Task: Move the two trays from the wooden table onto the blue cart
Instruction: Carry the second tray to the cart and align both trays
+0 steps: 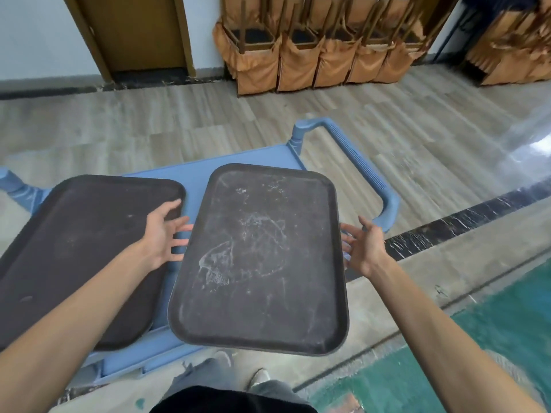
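Two dark trays lie on the blue cart (190,174): the left tray (74,251) cut off by the frame's left edge, the scratched right tray (259,257) overhanging the cart's near edge. The left hand (162,234) and right hand (362,248) flank the right tray, fingers spread, gripping nothing. A strip of cart shows between the trays.

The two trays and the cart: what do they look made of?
Right tray: likely hard plastic, matte dark grey, with whitish scuffs and dried marks. Left tray: same moulded shape, darker brown, dull finish. Blue cart: seemingly moulded plastic, with a uniform colour, rounded posts and a ribbed handle.
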